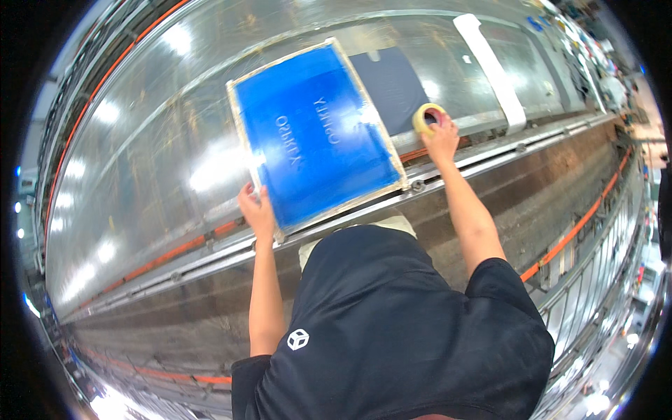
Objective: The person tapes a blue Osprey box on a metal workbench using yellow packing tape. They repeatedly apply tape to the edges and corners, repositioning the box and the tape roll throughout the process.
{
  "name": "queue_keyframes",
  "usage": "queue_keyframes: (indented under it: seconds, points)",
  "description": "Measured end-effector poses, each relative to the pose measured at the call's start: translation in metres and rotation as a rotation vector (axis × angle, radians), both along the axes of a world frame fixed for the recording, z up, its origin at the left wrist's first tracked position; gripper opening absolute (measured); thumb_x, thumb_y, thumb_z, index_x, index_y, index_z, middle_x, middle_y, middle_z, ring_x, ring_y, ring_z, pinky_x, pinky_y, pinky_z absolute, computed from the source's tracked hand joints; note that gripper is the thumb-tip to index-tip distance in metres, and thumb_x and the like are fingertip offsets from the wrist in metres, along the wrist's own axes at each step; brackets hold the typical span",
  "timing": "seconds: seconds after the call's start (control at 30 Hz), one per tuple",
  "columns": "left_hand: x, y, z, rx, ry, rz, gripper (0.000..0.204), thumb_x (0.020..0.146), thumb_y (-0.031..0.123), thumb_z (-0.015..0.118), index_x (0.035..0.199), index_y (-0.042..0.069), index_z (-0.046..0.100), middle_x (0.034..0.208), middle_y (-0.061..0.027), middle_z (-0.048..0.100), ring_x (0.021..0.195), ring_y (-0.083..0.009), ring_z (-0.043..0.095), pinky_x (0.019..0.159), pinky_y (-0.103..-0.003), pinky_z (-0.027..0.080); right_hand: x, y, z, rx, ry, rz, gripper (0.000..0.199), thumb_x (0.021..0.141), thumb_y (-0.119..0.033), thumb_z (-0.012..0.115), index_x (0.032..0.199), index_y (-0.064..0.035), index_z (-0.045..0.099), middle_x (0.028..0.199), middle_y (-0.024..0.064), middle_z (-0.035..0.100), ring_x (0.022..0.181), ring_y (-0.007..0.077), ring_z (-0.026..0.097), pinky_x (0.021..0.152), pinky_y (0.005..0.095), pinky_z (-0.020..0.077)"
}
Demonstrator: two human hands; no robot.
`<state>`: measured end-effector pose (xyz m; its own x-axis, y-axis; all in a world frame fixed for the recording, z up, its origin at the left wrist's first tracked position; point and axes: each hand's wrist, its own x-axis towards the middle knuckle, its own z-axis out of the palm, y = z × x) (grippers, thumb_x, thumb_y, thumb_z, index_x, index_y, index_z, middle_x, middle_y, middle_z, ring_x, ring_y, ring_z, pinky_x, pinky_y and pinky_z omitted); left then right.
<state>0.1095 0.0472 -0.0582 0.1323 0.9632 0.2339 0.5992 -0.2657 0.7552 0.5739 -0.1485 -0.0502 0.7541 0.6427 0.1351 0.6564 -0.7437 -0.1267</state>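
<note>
A blue screen-printing frame (pixel 308 133) with a pale, tape-covered border lies tilted on the long metal table. Raised mirrored lettering shows on its blue face. Beside its lower left edge is my left hand (pixel 257 212), thumb and fingers apart, the thumb close to or touching the border; contact is hard to tell. To the right of the frame, my right hand (pixel 441 138) grips a roll of yellowish tape (pixel 422 120), with fingers at its ring. A dark grey sheet (pixel 387 87) lies flat between the frame and the tape, its left part hidden by the frame.
A white strip (pixel 490 73) lies across the metal table (pixel 196 126) farther right. A metal rail (pixel 504 149) runs along the near edge, with orange piping (pixel 581 231) below it. Assorted items crowd the far right end.
</note>
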Motion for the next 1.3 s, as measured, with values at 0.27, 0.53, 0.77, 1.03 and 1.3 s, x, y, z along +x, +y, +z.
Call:
queue_keyframes:
  seconds: [0.27, 0.53, 0.77, 1.03, 1.3]
  points:
    - [0.065, -0.047, 0.128, -0.337, -0.276, -0.522, 0.076, 0.074, 0.037, 0.084, 0.135, 0.007, 0.051, 0.137, -0.0124, 0.050, 0.127, -0.0272, 0.048, 0.098, -0.042, 0.044, -0.075, 0.010, 0.128, 0.231, 1.112, 0.722, 0.032, 0.078, -0.023, 0.080, 0.102, -0.0053, 0.069, 0.142, 0.0131, 0.046, 0.129, 0.0273, 0.046, 0.106, 0.0409, 0.0397]
    - [0.040, -0.057, 0.137, -0.622, -0.142, -0.929, 0.055, 0.069, 0.040, 0.086, 0.099, 0.001, 0.062, 0.111, -0.0146, 0.063, 0.109, -0.0295, 0.059, 0.094, -0.040, 0.045, -0.186, 0.025, 0.115, 0.162, 1.922, 0.728, 0.049, 0.080, -0.014, 0.080, 0.123, -0.0032, 0.061, 0.151, 0.0134, 0.036, 0.136, 0.0257, 0.041, 0.114, 0.0431, 0.0348]
    - [0.009, -0.089, 0.139, -0.366, 0.054, -0.695, 0.052, 0.065, 0.039, 0.088, 0.089, 0.001, 0.061, 0.091, -0.0140, 0.063, 0.091, -0.0324, 0.058, 0.080, -0.041, 0.045, -0.224, 0.010, 0.087, 0.180, 2.034, 0.385, 0.060, 0.089, -0.006, 0.070, 0.142, 0.0044, 0.045, 0.139, 0.0123, 0.054, 0.126, 0.0161, 0.052, 0.108, 0.0314, 0.0420]
    - [0.002, -0.118, 0.139, -0.292, 0.099, -0.491, 0.051, 0.065, 0.036, 0.088, 0.088, 0.001, 0.060, 0.088, -0.0143, 0.062, 0.086, -0.0331, 0.058, 0.078, -0.042, 0.044, -0.235, 0.015, 0.100, 0.161, 1.705, 0.384, 0.029, 0.087, -0.010, 0.074, 0.114, 0.0020, 0.070, 0.106, 0.0107, 0.072, 0.096, 0.0131, 0.066, 0.087, 0.0272, 0.0529]
    - [0.002, -0.122, 0.144, -0.321, 0.074, -0.477, 0.050, 0.066, 0.036, 0.088, 0.088, 0.001, 0.059, 0.089, -0.0138, 0.061, 0.086, -0.0328, 0.058, 0.079, -0.042, 0.044, -0.238, 0.015, 0.095, 0.163, 1.680, 0.317, 0.022, 0.088, -0.013, 0.074, 0.105, 0.0011, 0.073, 0.104, 0.0093, 0.073, 0.093, 0.0128, 0.067, 0.085, 0.0284, 0.0546]
